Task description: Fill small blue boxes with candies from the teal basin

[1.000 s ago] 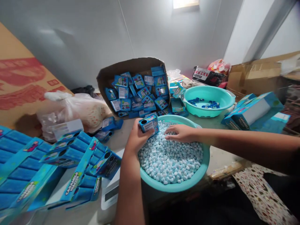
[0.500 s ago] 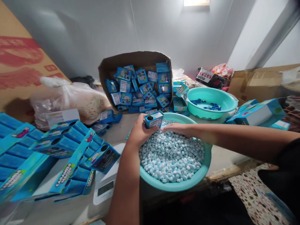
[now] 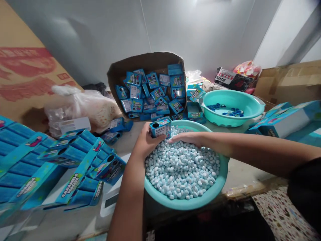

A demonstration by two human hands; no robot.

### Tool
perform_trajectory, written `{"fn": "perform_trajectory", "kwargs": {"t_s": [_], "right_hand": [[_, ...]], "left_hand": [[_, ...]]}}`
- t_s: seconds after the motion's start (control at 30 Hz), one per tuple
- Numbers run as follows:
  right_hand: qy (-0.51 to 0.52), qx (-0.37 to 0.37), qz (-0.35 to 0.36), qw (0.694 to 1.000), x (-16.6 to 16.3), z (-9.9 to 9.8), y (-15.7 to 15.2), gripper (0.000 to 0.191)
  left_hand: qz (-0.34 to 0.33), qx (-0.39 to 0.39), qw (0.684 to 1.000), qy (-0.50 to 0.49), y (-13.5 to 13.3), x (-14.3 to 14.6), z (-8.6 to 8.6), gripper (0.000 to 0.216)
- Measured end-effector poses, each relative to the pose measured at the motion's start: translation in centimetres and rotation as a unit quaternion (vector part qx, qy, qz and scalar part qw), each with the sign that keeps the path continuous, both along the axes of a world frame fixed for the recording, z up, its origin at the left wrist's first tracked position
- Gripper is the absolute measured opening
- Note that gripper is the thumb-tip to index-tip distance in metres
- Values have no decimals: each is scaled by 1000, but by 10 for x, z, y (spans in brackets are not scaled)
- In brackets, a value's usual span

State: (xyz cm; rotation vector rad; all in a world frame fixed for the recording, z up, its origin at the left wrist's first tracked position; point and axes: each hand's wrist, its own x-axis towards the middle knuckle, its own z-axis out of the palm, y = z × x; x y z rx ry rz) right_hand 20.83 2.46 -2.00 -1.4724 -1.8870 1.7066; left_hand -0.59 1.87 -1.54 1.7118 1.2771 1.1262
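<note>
My left hand (image 3: 144, 140) is closed around a small blue candy box (image 3: 160, 128), held tilted over the far left rim of a teal basin (image 3: 187, 203). A dark round hole shows in the box's upper end. Pale blue and white candies (image 3: 183, 174) fill much of the basin. Reaching in from the right, my right hand (image 3: 188, 138) lies in the candies close to the box, its visible finger stretched out toward it. The other fingers are partly buried among the candies.
A cardboard carton (image 3: 147, 60) full of blue boxes leans behind the basin. Right of it stands a second teal basin (image 3: 233, 121) with small blue caps. Display trays (image 3: 67, 187) of boxes and a white scale (image 3: 107, 201) are on the left. A plastic bag (image 3: 82, 107) lies behind them.
The view has shifted slightly, and the candy box appears a little farther left. My right hand has also shifted slightly left, still among the candies. The left hand keeps its hold.
</note>
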Motion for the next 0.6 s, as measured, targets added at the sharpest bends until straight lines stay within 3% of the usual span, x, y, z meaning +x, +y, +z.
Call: {"fn": "perform_trajectory", "kwargs": {"t_s": [0.07, 0.13, 0.33, 0.6], "right_hand": [[13, -89, -18, 996, -1, 2, 0, 39], [13, -126, -42, 991, -2, 4, 1, 40], [-5, -134, -30, 990, 1, 7, 8, 31], [-26, -60, -76, 995, 6, 6, 13, 21]], "left_hand": [[-7, -7, 1000, 2, 2, 1, -1, 56], [-15, -11, 1000, 8, 4, 2, -3, 57], [-64, -31, 997, -2, 8, 0, -8, 56], [-78, -30, 995, -57, 7, -2, -8, 55]]}}
